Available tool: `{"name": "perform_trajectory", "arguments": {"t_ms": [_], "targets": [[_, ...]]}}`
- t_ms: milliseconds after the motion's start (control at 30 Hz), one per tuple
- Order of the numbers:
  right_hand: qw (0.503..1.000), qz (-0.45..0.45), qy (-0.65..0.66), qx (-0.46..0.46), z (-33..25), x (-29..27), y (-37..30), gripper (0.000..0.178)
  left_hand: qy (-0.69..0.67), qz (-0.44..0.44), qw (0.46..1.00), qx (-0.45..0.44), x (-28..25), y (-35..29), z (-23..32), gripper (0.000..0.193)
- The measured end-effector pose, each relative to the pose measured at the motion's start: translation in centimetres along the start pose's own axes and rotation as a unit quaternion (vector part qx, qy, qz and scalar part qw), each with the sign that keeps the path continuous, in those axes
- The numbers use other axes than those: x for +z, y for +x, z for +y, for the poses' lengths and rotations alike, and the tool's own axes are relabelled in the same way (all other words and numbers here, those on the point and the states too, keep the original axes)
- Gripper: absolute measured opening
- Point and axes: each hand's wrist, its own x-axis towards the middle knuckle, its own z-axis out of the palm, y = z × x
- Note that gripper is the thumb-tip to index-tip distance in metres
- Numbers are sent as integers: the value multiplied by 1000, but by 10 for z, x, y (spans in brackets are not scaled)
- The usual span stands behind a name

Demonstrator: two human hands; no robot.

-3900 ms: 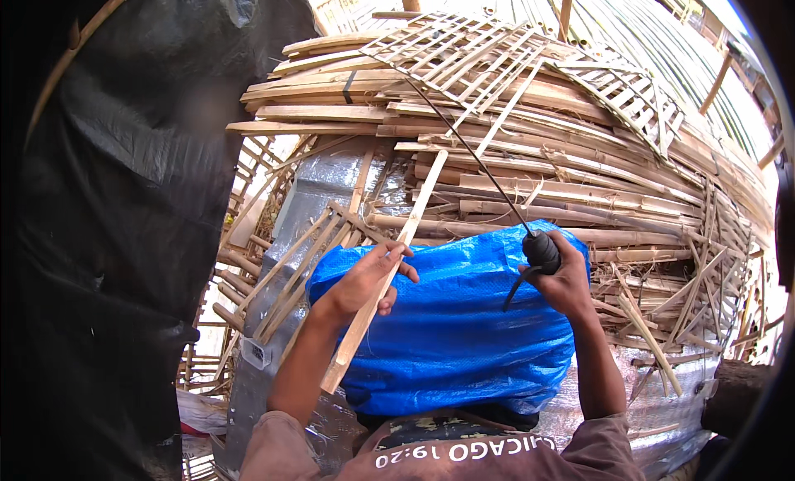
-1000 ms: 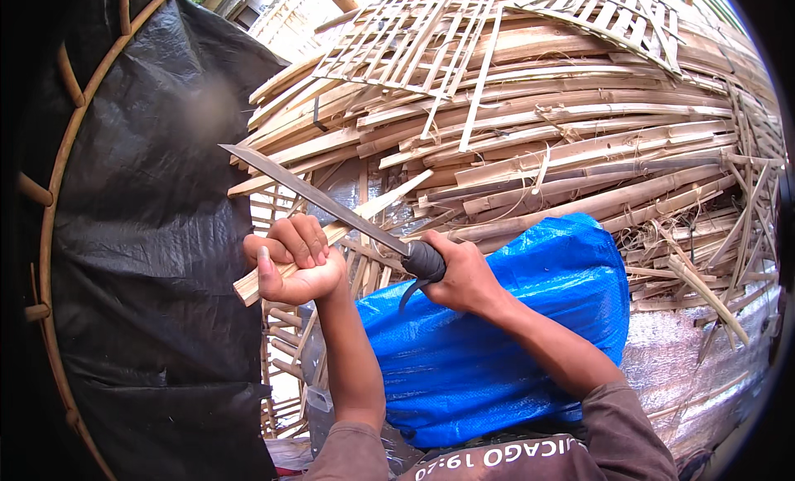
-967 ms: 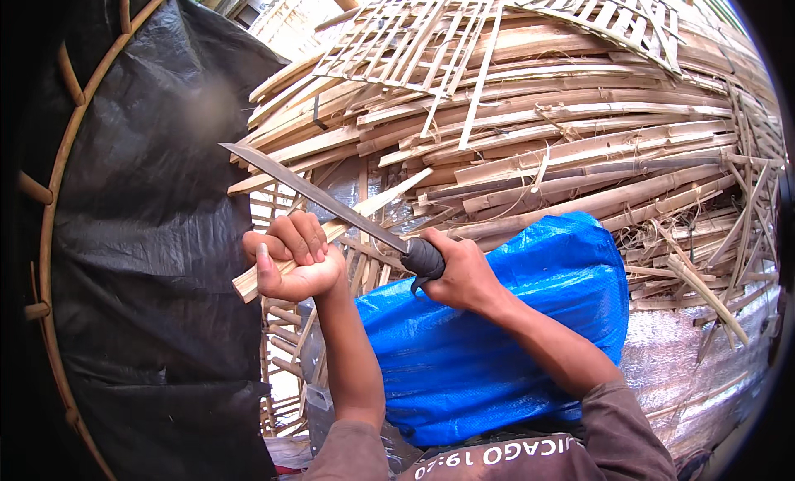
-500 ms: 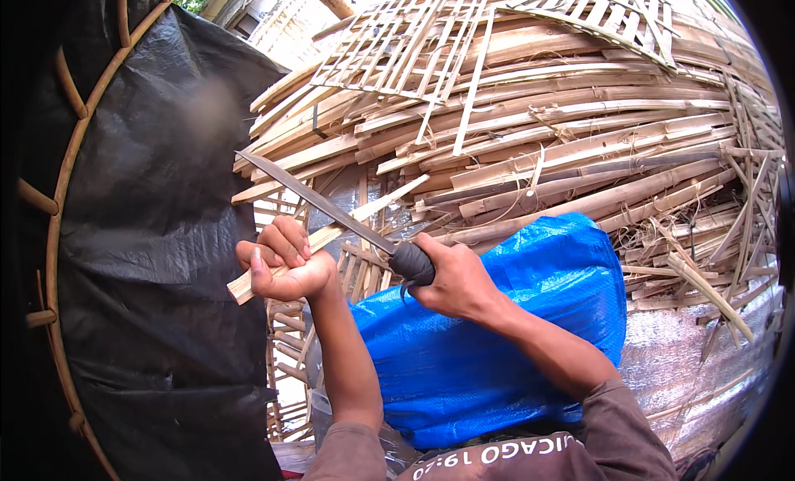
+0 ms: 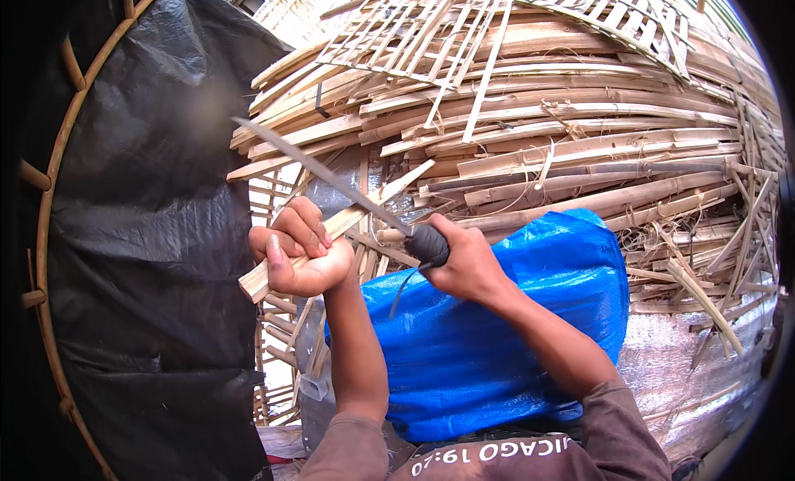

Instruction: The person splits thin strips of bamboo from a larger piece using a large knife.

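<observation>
My left hand (image 5: 300, 251) is closed around a pale split bamboo strip (image 5: 400, 185), whose square-cut end sticks out below the fist while the far end points up and right. In my right hand (image 5: 465, 257) is a long knife (image 5: 319, 169), gripped by its dark wrapped handle, with a loose strap dangling from it. The blade crosses over the strip just beyond my left fingers, its tip reaching up and left. Whether the edge touches the strip, I cannot tell. Blue plastic sheeting (image 5: 497, 332) lies beneath both forearms.
A large pile of split bamboo (image 5: 580, 149) fills the far side, with slatted bamboo panels (image 5: 414, 33) on top. Black sheeting (image 5: 157, 232) hangs at the left behind a curved bamboo pole (image 5: 51, 257). Thin loose strips (image 5: 704, 299) jut out at the right.
My right hand has moved slightly right and the knife up, its blade now somewhat blurred. My left hand and the bamboo strip have shifted a little to the right.
</observation>
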Motion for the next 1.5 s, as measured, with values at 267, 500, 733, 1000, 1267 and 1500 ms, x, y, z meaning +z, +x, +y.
{"name": "perform_trajectory", "arguments": {"t_ms": [267,500,733,1000,1267,1500], "targets": [[1000,-14,6,-2,-14,2,-6,38,-32,15,999,3,-12,-2,0,29],[996,9,-75,43,19,4,10,39,-8,34,999,-20,-11,-3,-1,32],[1000,-8,-27,8,5,13,1,39,-19,3,1000,-12,-16,-8,6,34],[994,14,-51,101,27,8,11,33,-28,9,999,-20,-18,-7,0,32],[997,15,-60,51,25,16,13,35,-44,58,997,-8,-23,-4,4,30],[991,33,-80,102,43,16,13,43,-18,6,999,-36,-21,-2,0,34]]}}
